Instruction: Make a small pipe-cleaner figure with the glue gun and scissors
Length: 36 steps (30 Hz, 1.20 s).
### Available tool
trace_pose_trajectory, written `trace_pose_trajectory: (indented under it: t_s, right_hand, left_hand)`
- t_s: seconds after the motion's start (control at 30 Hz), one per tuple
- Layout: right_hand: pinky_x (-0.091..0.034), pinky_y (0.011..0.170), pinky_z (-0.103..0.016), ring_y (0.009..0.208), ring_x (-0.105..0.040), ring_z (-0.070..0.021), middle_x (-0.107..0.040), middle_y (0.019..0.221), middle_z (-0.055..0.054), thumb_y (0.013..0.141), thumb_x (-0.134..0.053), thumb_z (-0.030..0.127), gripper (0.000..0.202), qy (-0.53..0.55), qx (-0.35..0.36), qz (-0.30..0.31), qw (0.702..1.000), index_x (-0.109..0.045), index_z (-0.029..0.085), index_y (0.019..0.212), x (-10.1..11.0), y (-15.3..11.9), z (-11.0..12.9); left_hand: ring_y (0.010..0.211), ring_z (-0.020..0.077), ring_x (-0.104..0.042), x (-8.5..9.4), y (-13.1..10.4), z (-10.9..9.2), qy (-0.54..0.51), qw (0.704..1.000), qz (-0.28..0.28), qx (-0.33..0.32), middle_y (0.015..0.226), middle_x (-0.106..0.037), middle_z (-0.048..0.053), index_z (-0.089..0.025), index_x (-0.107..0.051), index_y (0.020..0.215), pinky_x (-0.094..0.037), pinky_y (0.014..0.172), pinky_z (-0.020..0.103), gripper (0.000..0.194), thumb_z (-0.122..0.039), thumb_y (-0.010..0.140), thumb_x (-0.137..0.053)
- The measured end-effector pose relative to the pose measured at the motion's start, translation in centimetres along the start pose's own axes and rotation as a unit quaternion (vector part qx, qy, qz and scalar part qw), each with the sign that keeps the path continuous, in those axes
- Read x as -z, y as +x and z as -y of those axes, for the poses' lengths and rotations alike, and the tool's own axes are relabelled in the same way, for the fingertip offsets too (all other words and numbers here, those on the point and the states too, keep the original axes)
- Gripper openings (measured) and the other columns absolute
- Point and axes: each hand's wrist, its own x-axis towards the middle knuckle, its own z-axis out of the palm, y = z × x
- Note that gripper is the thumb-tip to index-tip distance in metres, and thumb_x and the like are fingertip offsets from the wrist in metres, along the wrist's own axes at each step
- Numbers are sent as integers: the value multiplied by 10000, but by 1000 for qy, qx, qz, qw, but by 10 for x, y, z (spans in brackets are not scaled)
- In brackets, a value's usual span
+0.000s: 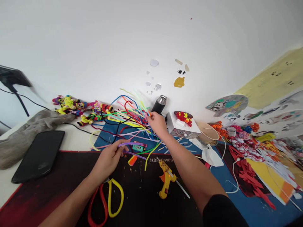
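My left hand [109, 159] is closed, with a purple pipe cleaner [132, 143] between thumb and fingers. The purple stem curves out to the right over a small teal box [138, 147]. Farther back, my right hand [156, 123] pinches into a loose heap of coloured pipe cleaners [132, 115] along the wall. Several stems fan up around its fingertips; exactly which ones it grips is hard to make out. Below my left wrist lie scissors [110, 198] with one red and one yellow handle. A yellow hot glue gun [167, 179] rests on the dark mat, a glue stick poking from its back.
A black thermos [159, 104] stands behind my right hand, beside a white box [183, 126] topped with a red and yellow figure. Pipe-cleaner dolls [82, 108] and a dark phone [39, 156] are at left. Red strips [253, 178] and a white cable lie at right.
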Motion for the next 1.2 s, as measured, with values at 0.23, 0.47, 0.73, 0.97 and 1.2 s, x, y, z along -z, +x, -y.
trace_pose_trajectory:
  t_s: [0.23, 0.47, 0.73, 0.97, 1.2]
  right_hand:
    - [-464, 755, -297, 940, -741, -253, -812, 1051, -80, 1074, -583, 359, 315, 3, 39, 40, 998, -731, 213, 1310, -14, -5, -12]
    - [-522, 903, -360, 1110, -718, -311, -746, 1275, -112, 971, -717, 609, 712, -17, 113, 117, 987, -563, 270, 1577, -18, -22, -14]
    - [-482, 1065, -449, 1334, -599, -376, -620, 1422, -204, 931, -795, 471, 818, -48, 109, 126, 985, -470, 220, 1638, -39, -26, -25]
    - [-497, 888, -362, 1039, -687, -302, -748, 1149, -142, 1021, -595, 332, 263, 22, 74, 103, 992, -754, 175, 1160, -41, -1, -28]
    - [-390, 629, -269, 662, -531, -177, -584, 687, 15, 1004, -481, 522, 451, 154, 81, 121, 977, -675, 170, 797, -21, 23, -44]
  left_hand:
    - [820, 235, -703, -6, -4, 9, 30, 998, 36, -32, 953, -781, 46, -235, -712, 1266, -539, 818, 335, 428, -471, 1066, -415]
    - [830, 225, -750, -7, -3, 6, 70, 995, 56, -47, 951, -806, 34, -231, -709, 1268, -552, 795, 319, 408, -377, 1031, -411]
    - [879, 238, -793, -7, -3, 8, 83, 993, 53, -60, 951, -827, 43, -240, -708, 1234, -578, 809, 323, 381, -353, 1023, -411]
    - [930, 252, -810, -7, -4, 7, 80, 994, 56, -48, 976, -843, 51, -242, -713, 1246, -599, 855, 351, 390, -348, 1021, -412]
    - [941, 243, -814, -10, -4, 14, 87, 993, 50, -69, 999, -839, 37, -262, -711, 1259, -606, 884, 346, 369, -345, 1030, -434]
